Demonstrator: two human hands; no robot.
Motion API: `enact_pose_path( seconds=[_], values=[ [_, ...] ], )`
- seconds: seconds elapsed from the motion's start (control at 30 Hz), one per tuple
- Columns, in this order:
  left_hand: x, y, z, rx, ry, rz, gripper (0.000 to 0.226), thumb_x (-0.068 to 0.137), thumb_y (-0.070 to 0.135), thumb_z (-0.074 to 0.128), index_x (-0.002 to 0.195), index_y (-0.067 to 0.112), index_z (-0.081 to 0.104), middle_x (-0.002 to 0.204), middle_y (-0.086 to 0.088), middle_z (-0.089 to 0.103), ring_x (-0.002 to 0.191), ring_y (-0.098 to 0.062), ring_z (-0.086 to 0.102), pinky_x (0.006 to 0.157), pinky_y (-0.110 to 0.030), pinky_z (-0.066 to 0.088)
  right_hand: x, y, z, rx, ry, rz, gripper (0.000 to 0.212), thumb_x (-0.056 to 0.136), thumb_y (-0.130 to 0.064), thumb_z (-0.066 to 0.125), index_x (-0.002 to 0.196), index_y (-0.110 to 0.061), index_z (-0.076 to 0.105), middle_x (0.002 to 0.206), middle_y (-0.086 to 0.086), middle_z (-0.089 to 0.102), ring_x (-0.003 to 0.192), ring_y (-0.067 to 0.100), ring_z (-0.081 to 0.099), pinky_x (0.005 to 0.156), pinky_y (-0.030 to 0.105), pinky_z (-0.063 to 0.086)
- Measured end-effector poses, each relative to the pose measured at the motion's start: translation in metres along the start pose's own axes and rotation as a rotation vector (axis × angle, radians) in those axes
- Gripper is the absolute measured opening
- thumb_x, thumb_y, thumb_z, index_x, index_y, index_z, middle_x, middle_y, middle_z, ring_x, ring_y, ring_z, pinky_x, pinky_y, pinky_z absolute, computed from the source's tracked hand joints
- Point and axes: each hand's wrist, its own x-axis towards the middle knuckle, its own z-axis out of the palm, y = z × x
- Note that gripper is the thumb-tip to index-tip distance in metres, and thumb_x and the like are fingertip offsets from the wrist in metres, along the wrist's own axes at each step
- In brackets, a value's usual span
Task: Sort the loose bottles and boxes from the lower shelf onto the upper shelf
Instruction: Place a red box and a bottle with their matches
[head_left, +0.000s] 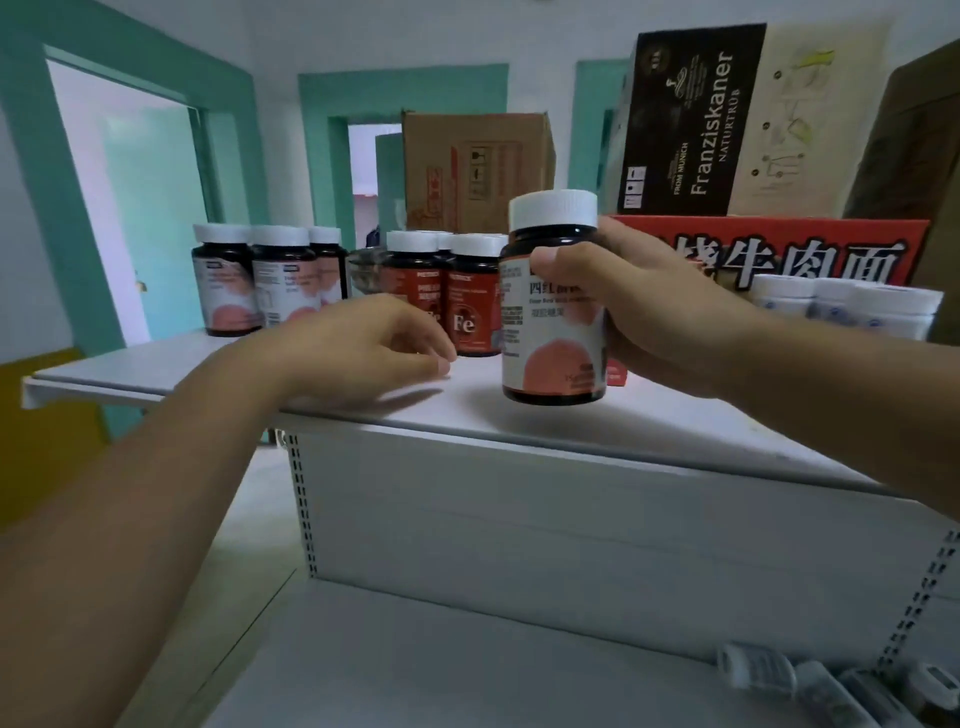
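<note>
A white metal upper shelf (156, 374) is seen from above its front edge, with a white back panel (571, 519) and the lower shelf (467, 665) beneath it. The room behind is white-walled, with green door frames (31, 208).

A dark bottle (553, 332) with a white cap is gripped by the right hand (639, 306), the thumb across the label and the fingers wrapped round the back. It is held upright over the front part of the upper shelf: the long axis is vertical, the cap is on top, and the pink-marked label is turned toward the camera (whether the base touches the shelf cannot be told).

The left hand (363, 348) is kept over the shelf with loosely curled fingers, and nothing is held in it.

Pink-label bottles (249, 280) are stood at the back left, red-label bottles (467, 301) just behind the held bottle, and white tubs (841, 306) at the right. A brown carton (467, 171), a black box (685, 119) and a red box (779, 254) are stacked behind. Small blurred packs (810, 686) are left lying on the lower shelf.
</note>
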Motion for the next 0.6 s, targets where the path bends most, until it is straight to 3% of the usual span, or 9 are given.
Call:
enact_pose_path(
  seconds=[0.23, 0.5, 0.6],
  values=[
    [-0.031, -0.096, -0.046, 0.202, 0.011, 0.004, 0.020, 0.095, 0.042, 0.057, 0.109, 0.035, 0.069, 0.109, 0.017, 0.067, 0.098, -0.001, 0.060, 0.090, -0.033, 0.051, 0.053, 0.001, 0.095, -0.033, 0.083, 0.029, 0.044, 0.092, -0.024, 0.064, 0.132, -0.020, 0.047, 0.120, 0.010, 0.064, 0.106, 0.025, 0.067, 0.089, 0.044, 0.056],
    [-0.040, -0.175, -0.073, 0.172, -0.008, -0.002, 0.022, 0.094, 0.046, 0.056, 0.111, 0.039, 0.068, 0.113, 0.018, 0.065, 0.104, -0.002, 0.058, 0.091, -0.033, 0.050, 0.119, 0.011, 0.169, -0.089, 0.163, 0.049, 0.042, 0.091, -0.025, 0.066, 0.128, -0.019, 0.048, 0.115, 0.011, 0.065, 0.103, 0.026, 0.069, 0.092, 0.047, 0.056],
    [-0.039, -0.196, -0.077, 0.155, 0.001, -0.019, 0.024, 0.093, 0.047, 0.056, 0.112, 0.038, 0.067, 0.117, 0.014, 0.064, 0.106, -0.005, 0.058, 0.092, -0.033, 0.049, 0.139, 0.017, 0.184, -0.128, 0.158, 0.036, 0.039, 0.091, -0.024, 0.067, 0.126, -0.019, 0.049, 0.110, 0.007, 0.066, 0.098, 0.021, 0.069, 0.087, 0.038, 0.058]
  ],
)
